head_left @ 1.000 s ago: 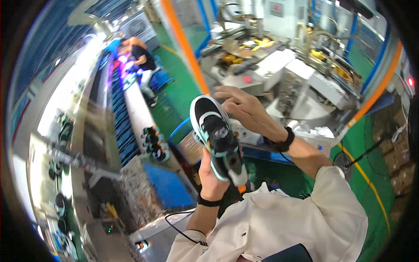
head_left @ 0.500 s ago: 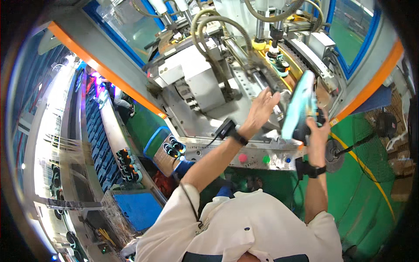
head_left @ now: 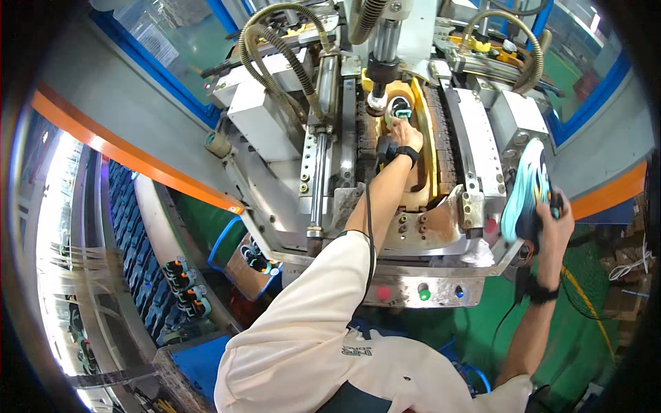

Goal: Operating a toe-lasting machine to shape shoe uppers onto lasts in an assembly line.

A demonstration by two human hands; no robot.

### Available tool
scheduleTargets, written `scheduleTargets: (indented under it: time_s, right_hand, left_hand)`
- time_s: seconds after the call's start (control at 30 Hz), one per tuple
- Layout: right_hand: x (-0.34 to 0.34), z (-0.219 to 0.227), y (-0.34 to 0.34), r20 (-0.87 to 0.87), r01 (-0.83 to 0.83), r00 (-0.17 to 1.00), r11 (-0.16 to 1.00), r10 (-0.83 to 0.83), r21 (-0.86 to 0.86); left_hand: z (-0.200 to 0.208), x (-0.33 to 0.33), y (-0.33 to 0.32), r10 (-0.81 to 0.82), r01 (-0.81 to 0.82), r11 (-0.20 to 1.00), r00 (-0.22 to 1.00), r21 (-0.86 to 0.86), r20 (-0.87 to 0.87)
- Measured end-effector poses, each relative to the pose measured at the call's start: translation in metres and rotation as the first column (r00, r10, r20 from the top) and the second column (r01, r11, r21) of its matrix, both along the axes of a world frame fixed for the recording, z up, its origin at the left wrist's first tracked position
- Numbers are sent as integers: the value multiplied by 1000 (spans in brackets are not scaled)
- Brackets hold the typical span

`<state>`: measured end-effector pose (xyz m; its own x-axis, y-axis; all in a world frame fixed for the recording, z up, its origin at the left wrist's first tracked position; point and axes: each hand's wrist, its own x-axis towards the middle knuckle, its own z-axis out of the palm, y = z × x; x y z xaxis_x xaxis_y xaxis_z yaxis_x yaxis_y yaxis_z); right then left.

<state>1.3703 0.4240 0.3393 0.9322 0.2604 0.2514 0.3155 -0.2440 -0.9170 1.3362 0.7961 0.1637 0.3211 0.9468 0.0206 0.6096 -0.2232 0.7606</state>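
My left hand (head_left: 406, 136) reaches deep into the machine, its fingers closed on the near end of a black, white and teal shoe (head_left: 399, 108). That shoe sits in the yellow-lined trough (head_left: 425, 162), just beside a vertical press rod (head_left: 383, 65). Part of the shoe is hidden by my fingers. Off to the right, my right hand (head_left: 556, 220) grips a second shoe (head_left: 527, 189), held up on its side with its pale teal sole turned to the left. A dark strap with a small device circles each of my wrists.
White machine blocks (head_left: 265, 120) and ribbed hoses flank the trough. Along the front runs a metal panel (head_left: 441, 292) with coloured buttons. At the left, several shoes (head_left: 187, 286) rest by a conveyor, and others sit on a blue-framed cart (head_left: 241, 268). An orange-edged frame surrounds the machine.
My left hand has moved forward into the trough and onto the shoe there. My view has turned towards the machine. The right hand still holds its shoe, now further to the right.
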Motion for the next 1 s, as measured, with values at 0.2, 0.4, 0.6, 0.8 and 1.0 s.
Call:
scheduleTargets:
  time_s: [0.2,0.4,0.6,0.8,1.0]
  right_hand:
    - [48,46,173,-40,-290,950,822,311,-491]
    - [4,-28,369,-147,-412,886,600,440,-686]
    - [-25,-145,437,254,-40,913,689,320,-724]
    - [6,-169,439,429,-216,673,715,602,-664]
    - [-211,-62,282,240,-674,247,344,939,-654]
  left_hand:
    - [100,-160,-29,88,426,668,770,-611,632]
    - [167,-386,-101,72,361,787,751,-500,656]
    - [194,-525,-182,485,-119,798,709,-591,512]
    - [176,-538,-256,724,-388,687,288,-615,627]
    - [146,-541,-308,790,-471,556,44,-685,612]
